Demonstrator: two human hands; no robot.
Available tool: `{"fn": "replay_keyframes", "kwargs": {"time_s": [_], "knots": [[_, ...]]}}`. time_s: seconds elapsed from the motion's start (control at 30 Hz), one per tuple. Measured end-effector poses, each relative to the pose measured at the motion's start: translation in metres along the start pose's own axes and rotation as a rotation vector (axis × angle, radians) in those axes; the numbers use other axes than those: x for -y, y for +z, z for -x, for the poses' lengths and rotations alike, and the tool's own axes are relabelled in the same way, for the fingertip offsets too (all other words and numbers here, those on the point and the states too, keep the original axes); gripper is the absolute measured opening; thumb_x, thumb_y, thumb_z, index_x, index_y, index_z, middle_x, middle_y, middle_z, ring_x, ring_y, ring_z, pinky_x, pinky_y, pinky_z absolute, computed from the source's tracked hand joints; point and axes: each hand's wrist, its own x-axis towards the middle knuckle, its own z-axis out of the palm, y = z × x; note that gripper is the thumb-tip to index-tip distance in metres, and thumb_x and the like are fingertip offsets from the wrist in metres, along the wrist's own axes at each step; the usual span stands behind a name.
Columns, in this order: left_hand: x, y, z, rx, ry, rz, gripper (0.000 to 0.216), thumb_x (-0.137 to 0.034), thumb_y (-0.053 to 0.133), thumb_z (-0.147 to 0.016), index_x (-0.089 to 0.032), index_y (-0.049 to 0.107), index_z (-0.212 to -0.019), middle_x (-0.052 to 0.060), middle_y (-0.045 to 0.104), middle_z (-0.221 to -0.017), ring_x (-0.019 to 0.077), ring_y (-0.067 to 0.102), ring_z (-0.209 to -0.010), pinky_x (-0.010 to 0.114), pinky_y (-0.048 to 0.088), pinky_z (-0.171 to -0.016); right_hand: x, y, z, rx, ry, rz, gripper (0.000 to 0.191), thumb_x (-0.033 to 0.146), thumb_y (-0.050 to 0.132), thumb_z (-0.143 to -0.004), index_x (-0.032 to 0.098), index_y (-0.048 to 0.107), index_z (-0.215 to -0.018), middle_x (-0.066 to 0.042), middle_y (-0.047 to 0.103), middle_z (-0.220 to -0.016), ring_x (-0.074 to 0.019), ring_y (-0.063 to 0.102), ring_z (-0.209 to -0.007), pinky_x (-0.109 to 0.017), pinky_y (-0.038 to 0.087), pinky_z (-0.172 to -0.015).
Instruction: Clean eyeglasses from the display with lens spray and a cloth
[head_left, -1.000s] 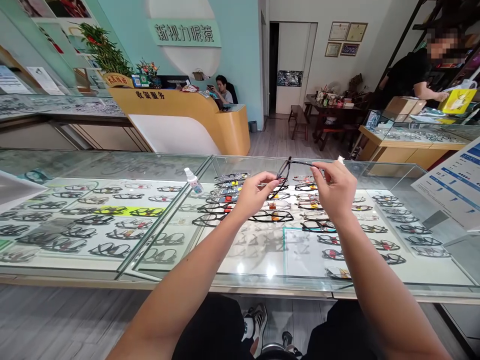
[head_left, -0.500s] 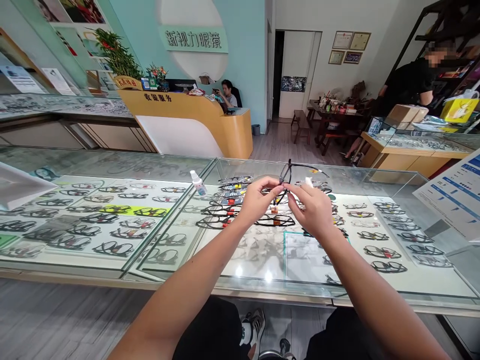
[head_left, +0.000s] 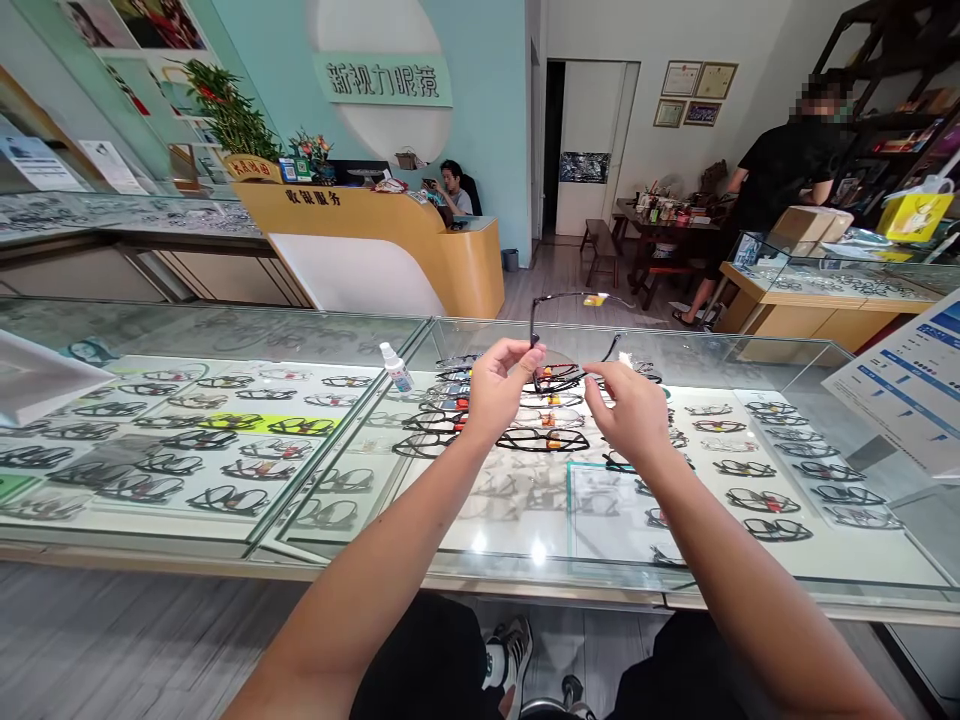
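Note:
My left hand (head_left: 501, 385) is closed on a pair of black-framed glasses (head_left: 533, 318), pinching one end between thumb and fingers above the glass counter. One temple arm, bearing a small yellow tag (head_left: 595, 300), stretches up and away. My right hand (head_left: 634, 412) has its bent fingers at the opposite end of the frame; their exact hold is partly hidden. Behind its knuckles shows a small white piece (head_left: 625, 359), too small to name. Beneath the hands lie several rows of glasses, among them a black pair with an orange tag (head_left: 544, 440).
A white spray bottle (head_left: 396, 368) stands on the glass display counter (head_left: 480, 575), left of my hands. Printed signs flank both sides, including a blue-and-white sheet (head_left: 907, 385). Beyond are a reception desk (head_left: 360, 215) with a seated person and another person (head_left: 784, 165) standing at right.
The glasses have turned, and the tagged temple now rises higher and farther left. My left hand has shifted slightly left, widening the gap between my hands. The standing person has moved left.

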Motion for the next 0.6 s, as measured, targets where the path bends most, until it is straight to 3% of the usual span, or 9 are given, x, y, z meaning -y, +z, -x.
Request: {"fn": "replay_keyframes", "kwargs": {"time_s": [0.1,0.17,0.3,0.43,0.6], "knots": [[-0.003,-0.002,-0.004,-0.079,-0.022,0.087,0.043,-0.054,0.090,-0.077,-0.019,0.070,-0.092,0.008,0.078,-0.105,0.0194,0.073,-0.097,0.034,0.064,-0.083,-0.001,0.001,0.000,0.031,0.039,-0.014,0.026,0.028,0.055,-0.102,0.022,0.079,-0.110,-0.006,0.082,-0.100,-0.0202,0.070,-0.075,-0.033,0.040,-0.067],[-0.004,-0.004,-0.006,-0.105,-0.029,0.107,0.045,-0.055,0.091,-0.076,-0.019,0.069,-0.091,0.008,0.078,-0.105,0.0195,0.073,-0.097,0.034,0.065,-0.080,-0.001,0.000,0.000,0.038,0.051,-0.035,0.027,0.029,0.056,-0.102,0.022,0.080,-0.110,-0.004,0.079,-0.085,-0.0179,0.064,-0.065,-0.032,0.037,-0.064],[0.001,-0.003,-0.004,-0.061,-0.003,0.031,0.040,-0.054,0.088,-0.080,-0.019,0.072,-0.091,0.007,0.077,-0.100,0.0181,0.072,-0.091,0.033,0.063,-0.081,0.003,-0.006,0.001,-0.076,0.102,-0.231,0.024,0.032,0.058,-0.100,0.020,0.080,-0.100,0.003,0.056,-0.057,-0.0141,0.049,-0.052,-0.030,0.035,-0.060],[0.006,0.004,0.006,0.077,0.044,-0.119,0.032,-0.049,0.083,-0.087,-0.019,0.076,-0.093,0.007,0.078,-0.100,0.0174,0.072,-0.089,0.031,0.059,-0.083,0.012,-0.012,-0.001,-0.146,0.193,-0.525,0.016,0.030,0.063,-0.097,0.021,0.076,-0.097,0.006,0.044,-0.059,-0.0130,0.043,-0.054,-0.029,0.034,-0.059],[0.006,0.012,0.017,0.157,0.045,-0.143,0.029,-0.047,0.083,-0.087,-0.019,0.077,-0.093,0.009,0.076,-0.106,0.0210,0.072,-0.099,0.030,0.058,-0.081,0.017,-0.005,-0.002,-0.001,0.238,-0.642,0.020,0.027,0.066,-0.092,0.021,0.074,-0.110,0.004,0.047,-0.073,-0.0145,0.049,-0.067,-0.030,0.038,-0.066]]}}
